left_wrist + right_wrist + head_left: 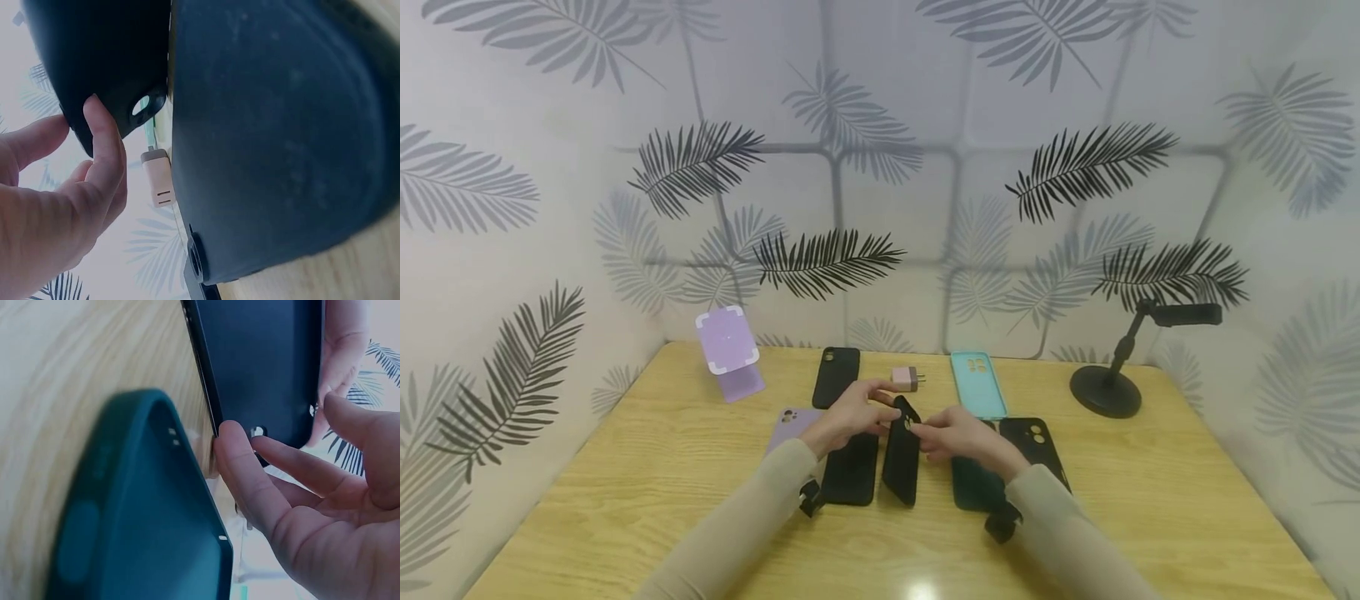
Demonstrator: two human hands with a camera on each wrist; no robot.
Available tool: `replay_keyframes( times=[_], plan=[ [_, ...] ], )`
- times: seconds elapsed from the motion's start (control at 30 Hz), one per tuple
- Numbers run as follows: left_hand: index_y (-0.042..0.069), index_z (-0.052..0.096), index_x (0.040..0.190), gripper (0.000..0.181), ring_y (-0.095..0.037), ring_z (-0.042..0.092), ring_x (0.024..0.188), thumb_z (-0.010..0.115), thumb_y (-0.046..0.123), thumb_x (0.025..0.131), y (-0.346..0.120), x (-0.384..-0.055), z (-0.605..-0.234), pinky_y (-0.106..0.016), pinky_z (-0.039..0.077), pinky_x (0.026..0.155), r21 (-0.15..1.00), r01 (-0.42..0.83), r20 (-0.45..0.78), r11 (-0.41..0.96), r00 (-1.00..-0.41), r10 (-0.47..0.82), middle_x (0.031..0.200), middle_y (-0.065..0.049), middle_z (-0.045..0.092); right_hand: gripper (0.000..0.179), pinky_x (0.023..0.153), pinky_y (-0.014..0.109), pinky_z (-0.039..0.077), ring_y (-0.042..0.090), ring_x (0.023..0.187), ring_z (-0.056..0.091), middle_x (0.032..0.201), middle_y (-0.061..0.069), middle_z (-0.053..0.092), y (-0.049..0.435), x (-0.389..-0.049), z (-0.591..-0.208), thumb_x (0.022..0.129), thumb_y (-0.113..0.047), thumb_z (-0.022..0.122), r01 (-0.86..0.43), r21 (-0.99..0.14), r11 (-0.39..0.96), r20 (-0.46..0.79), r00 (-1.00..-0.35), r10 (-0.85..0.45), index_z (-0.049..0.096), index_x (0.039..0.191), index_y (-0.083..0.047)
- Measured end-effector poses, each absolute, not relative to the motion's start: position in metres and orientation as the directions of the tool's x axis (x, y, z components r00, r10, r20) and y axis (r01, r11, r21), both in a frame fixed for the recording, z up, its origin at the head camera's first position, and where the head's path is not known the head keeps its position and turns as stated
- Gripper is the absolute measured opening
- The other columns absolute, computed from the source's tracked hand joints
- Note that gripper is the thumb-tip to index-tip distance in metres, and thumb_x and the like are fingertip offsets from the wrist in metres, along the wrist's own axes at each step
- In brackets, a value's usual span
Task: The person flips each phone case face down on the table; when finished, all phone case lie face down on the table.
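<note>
In the head view a black phone case [901,467] stands tilted up on its lower end, mid-table. My left hand [853,412] pinches its upper corner; in the left wrist view the index finger lies across the case and the thumb is at its edge. My right hand [961,437] holds the same upper end from the other side, fingertips beside the camera hole in the right wrist view. Another black phone case [850,475] lies flat beneath my left hand. A dark green phone case [162,506] lies below my right hand, partly covered in the head view.
Around the hands lie a lilac phone case [788,423], a black case [837,377] behind, a light blue case [979,387] and a black case [1037,446] at right. A pink charger plug [904,378] sits behind. A purple stand [727,340] and black stand [1105,390] flank them.
</note>
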State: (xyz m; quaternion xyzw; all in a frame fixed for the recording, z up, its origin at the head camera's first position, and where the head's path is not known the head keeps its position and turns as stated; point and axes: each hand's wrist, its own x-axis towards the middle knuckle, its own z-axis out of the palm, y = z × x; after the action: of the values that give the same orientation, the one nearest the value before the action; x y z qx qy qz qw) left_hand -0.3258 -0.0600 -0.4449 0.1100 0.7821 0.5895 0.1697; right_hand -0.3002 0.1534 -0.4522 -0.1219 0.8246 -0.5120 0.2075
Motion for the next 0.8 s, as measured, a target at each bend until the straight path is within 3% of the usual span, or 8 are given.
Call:
replay_keyframes(
  times=[0.27, 0.57, 0.8],
  plan=[
    [0.003, 0.048, 0.142, 0.049, -0.028, 0.068, 0.094, 0.063, 0.011, 0.096, -0.0541, -0.3244, -0.4448, -0.045, 0.059, 0.084, 0.977, -0.056, -0.140, 0.206, -0.895, 0.424, 0.132, -0.024, 0.049, 0.055, 0.089, 0.045, 0.057, 0.038, 0.117, 0.061, 0.129, 0.028, 0.060, 0.1507, -0.2974, -0.4533, 0.098, -0.040, 0.060, 0.032, -0.921, 0.387, -0.215, -0.872, -0.439, 0.063, 0.123, 0.009],
    [0.006, 0.045, 0.145, 0.052, -0.029, 0.068, 0.097, 0.063, 0.014, 0.097, -0.0499, -0.3197, -0.4450, -0.043, 0.060, 0.081, 0.979, -0.081, -0.156, 0.185, -0.889, 0.431, 0.128, -0.022, 0.051, 0.059, 0.093, 0.046, 0.055, 0.041, 0.126, 0.054, 0.137, 0.028, 0.054, 0.1492, -0.2964, -0.4558, 0.098, -0.037, 0.060, 0.053, -0.945, 0.323, -0.213, -0.849, -0.483, 0.053, 0.134, 0.009],
    [0.008, 0.042, 0.148, 0.054, -0.034, 0.061, 0.115, 0.060, 0.018, 0.099, -0.0515, -0.3207, -0.4445, -0.047, 0.058, 0.086, 0.973, -0.098, -0.185, 0.208, -0.870, 0.456, 0.136, -0.024, 0.048, 0.055, 0.097, 0.047, 0.053, 0.037, 0.121, 0.060, 0.134, 0.027, 0.057, 0.1500, -0.2971, -0.4541, 0.101, -0.031, 0.056, 0.117, -0.958, 0.261, -0.242, -0.819, -0.521, 0.048, 0.140, 0.007]
  ],
)
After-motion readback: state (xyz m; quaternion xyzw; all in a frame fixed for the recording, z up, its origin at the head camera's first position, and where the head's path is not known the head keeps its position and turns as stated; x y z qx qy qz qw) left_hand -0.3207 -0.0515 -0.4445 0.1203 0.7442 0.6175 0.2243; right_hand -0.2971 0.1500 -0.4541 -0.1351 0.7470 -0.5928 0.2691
